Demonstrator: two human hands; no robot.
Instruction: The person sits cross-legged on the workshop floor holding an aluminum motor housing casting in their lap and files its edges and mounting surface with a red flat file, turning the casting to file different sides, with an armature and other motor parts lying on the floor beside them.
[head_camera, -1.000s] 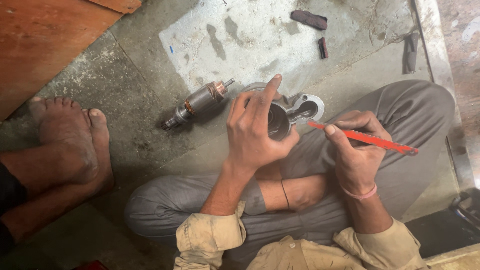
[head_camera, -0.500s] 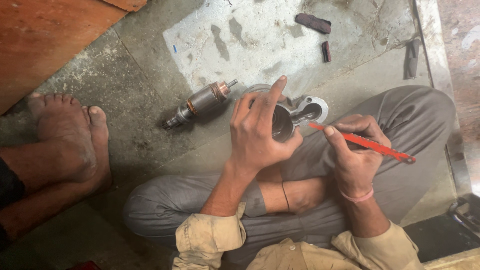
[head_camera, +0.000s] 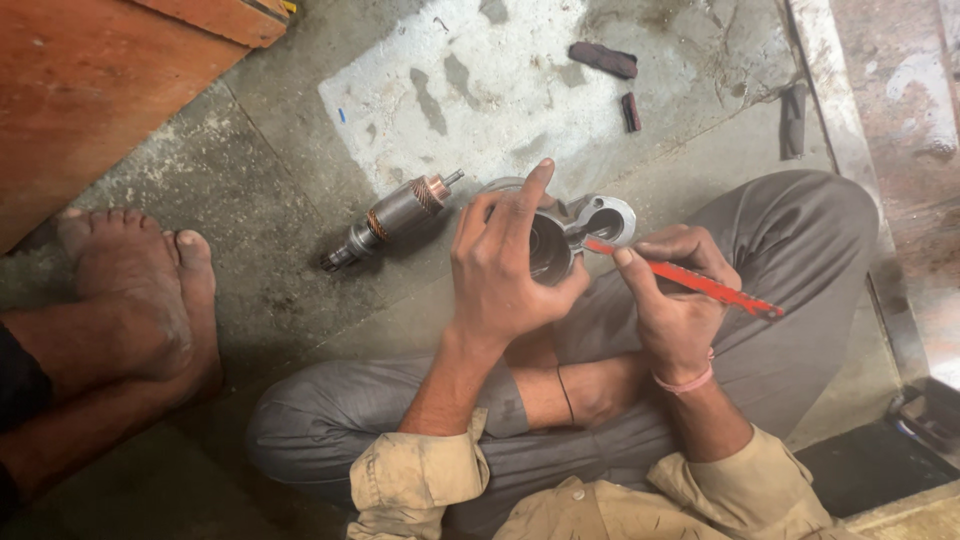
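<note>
Someone else's bare feet (head_camera: 140, 290) rest on the concrete floor (head_camera: 260, 190), well off to the left of the hands. Over the seated person's lap, the left hand (head_camera: 505, 270) clamps a round grey metal housing (head_camera: 570, 235). The right hand (head_camera: 675, 300) grips a thin red blade (head_camera: 700, 285), its tip touching the housing. A copper-wound motor armature (head_camera: 395, 215) lies just beyond the left hand.

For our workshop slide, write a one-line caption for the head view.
Seated on the floor, left hand grips a metal housing while right hand works a red blade against it, armature nearby.
</note>
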